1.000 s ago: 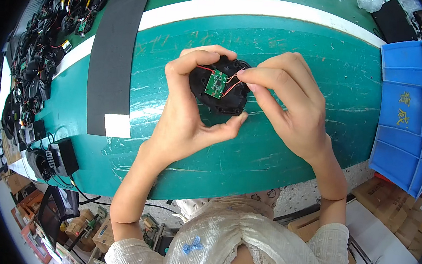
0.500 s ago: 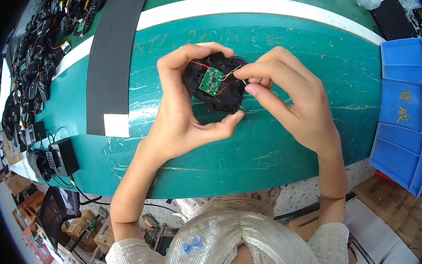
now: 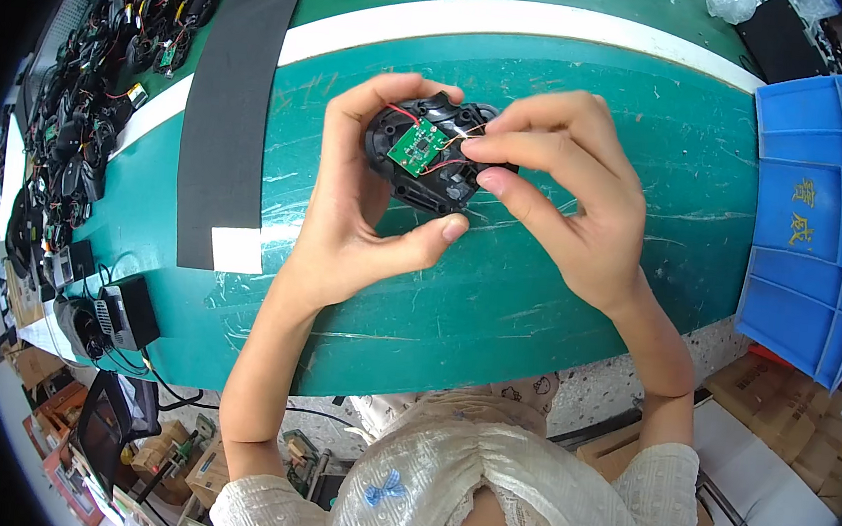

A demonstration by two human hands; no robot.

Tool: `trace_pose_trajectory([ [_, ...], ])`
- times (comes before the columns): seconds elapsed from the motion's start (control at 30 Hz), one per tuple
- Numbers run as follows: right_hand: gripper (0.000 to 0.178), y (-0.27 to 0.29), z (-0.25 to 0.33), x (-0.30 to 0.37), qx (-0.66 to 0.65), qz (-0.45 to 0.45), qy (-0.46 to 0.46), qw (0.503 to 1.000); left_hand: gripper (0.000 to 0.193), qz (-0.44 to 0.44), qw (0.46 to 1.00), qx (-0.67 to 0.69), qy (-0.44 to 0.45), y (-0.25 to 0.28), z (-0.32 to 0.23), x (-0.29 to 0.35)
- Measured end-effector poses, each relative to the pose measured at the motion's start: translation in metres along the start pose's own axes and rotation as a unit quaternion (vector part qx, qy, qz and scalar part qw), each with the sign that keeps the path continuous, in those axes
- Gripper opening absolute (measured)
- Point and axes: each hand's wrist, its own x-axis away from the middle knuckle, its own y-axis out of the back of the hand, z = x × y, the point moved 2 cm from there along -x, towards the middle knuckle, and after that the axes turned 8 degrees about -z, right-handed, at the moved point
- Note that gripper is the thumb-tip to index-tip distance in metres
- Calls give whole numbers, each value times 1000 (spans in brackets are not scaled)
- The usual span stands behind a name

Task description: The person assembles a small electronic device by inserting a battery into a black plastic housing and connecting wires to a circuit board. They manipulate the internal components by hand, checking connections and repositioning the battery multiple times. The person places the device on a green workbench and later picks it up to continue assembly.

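My left hand grips an open black plastic housing by its left side, fingers curled over the far edge and thumb at the near edge. A small green circuit board sits inside it, with a red wire at its upper left and thin wires running off its right side. Over the housing's right end, my right hand is closed, its fingertips at these thin wires. Those fingers partly hide that end, and the exact grip point is hard to see.
Many black housings with boards and wires are heaped at the far left. A black mat strip with a white square crosses the green table. A blue plastic bin stands at the right. A black box sits at the left edge.
The housing has tilted, so its inside and the board face me more directly. My left thumb has moved slightly left, and my right fingers have shifted along the wires.
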Motion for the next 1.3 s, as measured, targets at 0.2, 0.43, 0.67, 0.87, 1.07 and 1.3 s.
trace_pose_trajectory([
  [0.2,21,-4,0,2,23,-34,67,997,78,14,999,31,-18,3,4,-3],
  [0.43,23,-7,-7,-1,-114,20,-63,991,69,-13,999,37,1,7,3,-6],
  [0.67,20,-9,-14,-4,-135,52,-66,987,74,-36,996,81,23,6,3,-6],
  [0.87,20,-9,-15,-13,-123,60,-89,987,72,-28,995,93,20,11,4,-9],
  [1.07,18,-5,-12,-24,-85,126,-51,987,70,-8,998,65,2,17,4,-11],
  [1.3,15,0,-10,-26,-83,179,-27,980,70,48,998,35,34,23,3,-11],
])
